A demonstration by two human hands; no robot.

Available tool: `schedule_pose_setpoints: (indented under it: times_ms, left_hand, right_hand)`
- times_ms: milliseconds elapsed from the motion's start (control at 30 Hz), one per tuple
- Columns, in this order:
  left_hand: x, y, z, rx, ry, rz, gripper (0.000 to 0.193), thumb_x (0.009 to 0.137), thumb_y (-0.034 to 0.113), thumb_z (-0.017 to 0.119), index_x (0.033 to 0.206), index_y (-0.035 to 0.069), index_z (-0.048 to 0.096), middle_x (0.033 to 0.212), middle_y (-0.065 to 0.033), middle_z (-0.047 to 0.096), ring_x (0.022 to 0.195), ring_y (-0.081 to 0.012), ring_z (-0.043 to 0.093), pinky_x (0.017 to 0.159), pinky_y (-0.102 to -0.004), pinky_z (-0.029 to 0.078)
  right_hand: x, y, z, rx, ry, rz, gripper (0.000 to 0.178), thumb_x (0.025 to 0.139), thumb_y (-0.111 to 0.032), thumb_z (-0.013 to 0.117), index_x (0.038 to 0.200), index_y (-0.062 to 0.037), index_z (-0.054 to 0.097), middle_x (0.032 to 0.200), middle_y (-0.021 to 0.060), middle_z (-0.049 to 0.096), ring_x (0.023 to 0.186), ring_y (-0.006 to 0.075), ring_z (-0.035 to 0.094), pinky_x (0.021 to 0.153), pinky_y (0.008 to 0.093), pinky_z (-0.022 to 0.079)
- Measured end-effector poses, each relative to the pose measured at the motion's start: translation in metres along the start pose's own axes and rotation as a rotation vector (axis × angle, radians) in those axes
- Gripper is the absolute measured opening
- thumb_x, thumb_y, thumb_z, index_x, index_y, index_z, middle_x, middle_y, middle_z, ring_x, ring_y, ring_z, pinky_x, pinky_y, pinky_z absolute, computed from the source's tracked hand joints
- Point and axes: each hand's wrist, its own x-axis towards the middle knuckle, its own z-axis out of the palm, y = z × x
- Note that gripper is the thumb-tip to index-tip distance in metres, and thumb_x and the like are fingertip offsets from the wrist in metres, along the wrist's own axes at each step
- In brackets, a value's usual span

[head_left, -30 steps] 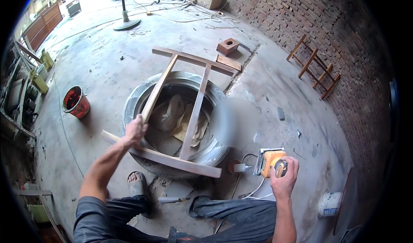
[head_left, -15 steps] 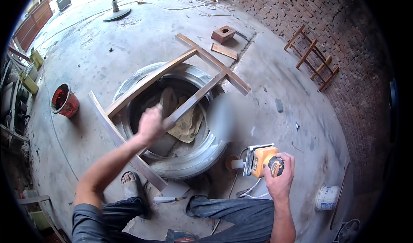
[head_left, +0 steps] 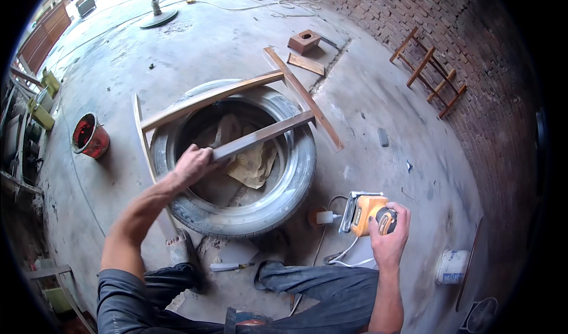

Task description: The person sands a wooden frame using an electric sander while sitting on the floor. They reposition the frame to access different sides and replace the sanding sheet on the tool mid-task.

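My left hand (head_left: 192, 165) is closed around the near bar of a wooden frame (head_left: 260, 136). Two long bars and two crosspieces make up this frame, which lies tilted over a big tyre (head_left: 236, 223) flat on the floor. Inside the tyre's ring are a crumpled tan sheet (head_left: 253, 165) and a greyish piece partly hidden by the frame. Off to the right, my right hand (head_left: 390, 236) grips a yellow and black electric sander (head_left: 368, 214), its flat pad turned to the left and away from the wood. A pale cord hangs below the sander.
A red-stained bucket (head_left: 91, 136) stands at left. Beyond the tyre lie a wooden box with a hole (head_left: 304, 42) and a board (head_left: 306, 63). Small wooden frames (head_left: 429, 73) lean by the brick wall (head_left: 473, 50). A white tub (head_left: 452, 267) is at right; a knife-like tool (head_left: 231, 266) lies by my feet.
The wooden frame has turned clockwise over the tyre, its far end swinging right. My left hand has moved left and slightly nearer with it. The sander has shifted slightly to the right.
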Motion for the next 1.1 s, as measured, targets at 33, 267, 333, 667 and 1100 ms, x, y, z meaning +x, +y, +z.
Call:
schedule_pose_setpoints:
  times_ms: [33, 267, 333, 667, 1100]
  left_hand:
    - [-0.005, -0.018, -0.006, 0.019, -0.003, 0.072, 0.034, 0.091, 0.036, 0.08, 0.096, 0.007, 0.062, 0.08, -0.0137, 0.069, 0.078, -0.0336, 0.067, 0.087, -0.0418, 0.049]
    - [-0.026, -0.049, -0.043, 0.198, -0.116, 0.181, 0.048, 0.094, 0.024, 0.073, 0.134, 0.003, 0.057, 0.138, -0.0164, 0.062, 0.139, -0.0327, 0.053, 0.117, -0.0475, 0.039]
    - [-0.008, -0.001, -0.022, 0.142, -0.073, 0.07, 0.058, 0.092, 0.004, 0.064, 0.148, 0.003, 0.051, 0.145, -0.0173, 0.06, 0.145, -0.0364, 0.049, 0.126, -0.053, 0.03]
    - [0.032, 0.067, 0.04, -0.285, -0.012, -0.196, 0.043, 0.083, 0.014, 0.079, 0.125, 0.014, 0.071, 0.115, -0.0058, 0.072, 0.12, -0.0271, 0.064, 0.119, -0.0553, 0.028]
    - [-0.07, 0.01, -0.043, -0.191, -0.26, -0.107, 0.038, 0.1, 0.037, 0.072, 0.125, 0.009, 0.075, 0.129, -0.0123, 0.072, 0.126, -0.032, 0.062, 0.112, -0.0494, 0.044]
  right_hand:
    - [0.0, 0.002, -0.001, -0.009, 0.007, 0.009, 0.047, 0.079, -0.002, 0.08, 0.121, -0.0023, 0.059, 0.121, 0.0166, 0.058, 0.115, 0.0366, 0.06, 0.101, 0.046, 0.048]
    - [-0.009, 0.018, -0.006, -0.011, 0.009, 0.078, 0.048, 0.08, -0.001, 0.08, 0.124, -0.0021, 0.059, 0.121, 0.0167, 0.058, 0.114, 0.0368, 0.062, 0.101, 0.0456, 0.049]
    - [-0.006, 0.016, -0.006, -0.032, -0.012, 0.06, 0.049, 0.08, -0.001, 0.079, 0.125, -0.0025, 0.059, 0.121, 0.0165, 0.058, 0.114, 0.0366, 0.062, 0.101, 0.0455, 0.049]
    - [-0.016, 0.001, 0.01, 0.022, -0.215, -0.015, 0.05, 0.08, -0.004, 0.082, 0.125, -0.0048, 0.06, 0.123, 0.0157, 0.059, 0.118, 0.0365, 0.06, 0.101, 0.0467, 0.05]
    - [-0.122, -0.076, 0.067, 0.043, -0.517, -0.387, 0.045, 0.078, -0.012, 0.082, 0.118, -0.0087, 0.061, 0.121, 0.0137, 0.056, 0.116, 0.0368, 0.057, 0.092, 0.0478, 0.057]
